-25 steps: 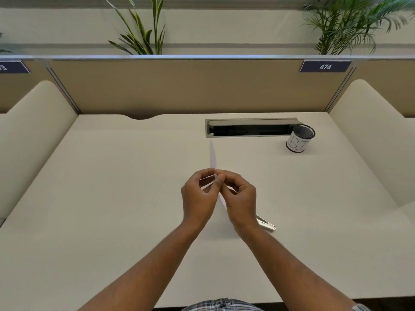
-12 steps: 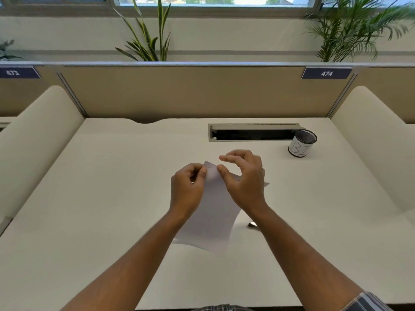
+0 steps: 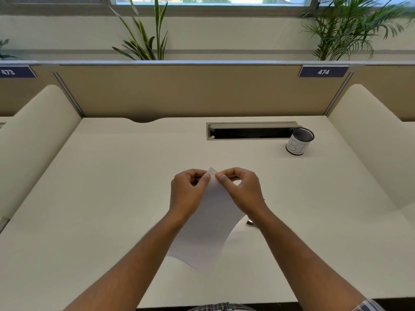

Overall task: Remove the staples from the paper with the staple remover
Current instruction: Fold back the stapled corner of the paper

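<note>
Head view. Left hand point(image 3: 189, 191) curled, thumb and forefinger pinching the top corner of the paper point(image 3: 207, 227). Right hand point(image 3: 241, 189) curled too, thumb and forefinger pinching the same corner from the other side, fingertips of the two hands nearly touching. Small tip of that corner poking up between and just beyond the fingertips. Rest of the sheet hanging down and toward the body from the hands, between the forearms, bowed, lower edge curling just above or on the worktop point(image 3: 112, 198); cannot tell which. No staple discernible at the pinched corner: too small.

Just behind the right wrist, on the worktop, a small dark and shiny bit point(image 3: 249, 222), mostly hidden by the forearm; likely the remover, too little visible to be sure. In neither hand.

Well beyond the right hand, toward the far right, a cup point(image 3: 297, 142) with a mesh top and white label bearing large drawn letters, standing upright. Just left of the cup, touching or nearly so, a long open cable slot point(image 3: 250, 131) set into the worktop.

Farther beyond both hands, a tan divider point(image 3: 179, 90) across the back with a tag reading 474 point(image 3: 323, 71) at the right and 473 point(image 3: 9, 71) at the left. Above the divider, plants point(image 3: 146, 41) and a window strip.
</note>
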`<state>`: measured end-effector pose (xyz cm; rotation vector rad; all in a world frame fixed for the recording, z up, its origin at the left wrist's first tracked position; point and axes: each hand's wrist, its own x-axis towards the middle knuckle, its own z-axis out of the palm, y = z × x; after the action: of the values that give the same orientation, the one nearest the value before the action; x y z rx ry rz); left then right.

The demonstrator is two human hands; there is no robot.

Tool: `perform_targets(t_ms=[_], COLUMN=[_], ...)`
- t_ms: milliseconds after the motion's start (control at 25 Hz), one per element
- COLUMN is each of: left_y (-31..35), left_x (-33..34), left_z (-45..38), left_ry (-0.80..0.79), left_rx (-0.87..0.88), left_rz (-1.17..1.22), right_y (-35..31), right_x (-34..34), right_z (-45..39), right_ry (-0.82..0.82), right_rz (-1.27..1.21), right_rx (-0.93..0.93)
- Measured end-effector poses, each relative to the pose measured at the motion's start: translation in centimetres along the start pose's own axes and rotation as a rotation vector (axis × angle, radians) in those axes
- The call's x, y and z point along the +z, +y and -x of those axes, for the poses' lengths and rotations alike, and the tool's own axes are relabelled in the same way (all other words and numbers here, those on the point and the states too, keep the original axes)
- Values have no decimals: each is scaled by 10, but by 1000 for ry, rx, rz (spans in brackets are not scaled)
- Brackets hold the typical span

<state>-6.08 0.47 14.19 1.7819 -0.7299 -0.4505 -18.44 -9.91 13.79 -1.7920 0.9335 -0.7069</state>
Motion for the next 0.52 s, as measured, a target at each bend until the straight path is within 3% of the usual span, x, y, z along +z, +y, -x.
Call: perform_targets(t_ms=[280, 520], left_y=[2, -9], left_x=[8, 7], left_z=[7, 0], left_ry=[11, -62], left_rx=[307, 177], left_rz=[-120, -125], right_y=[-1, 3], right_x=[1, -4], right_z=[5, 3], right_ry=[90, 36], right_rz=[-99, -276], right_rx=[-1, 131])
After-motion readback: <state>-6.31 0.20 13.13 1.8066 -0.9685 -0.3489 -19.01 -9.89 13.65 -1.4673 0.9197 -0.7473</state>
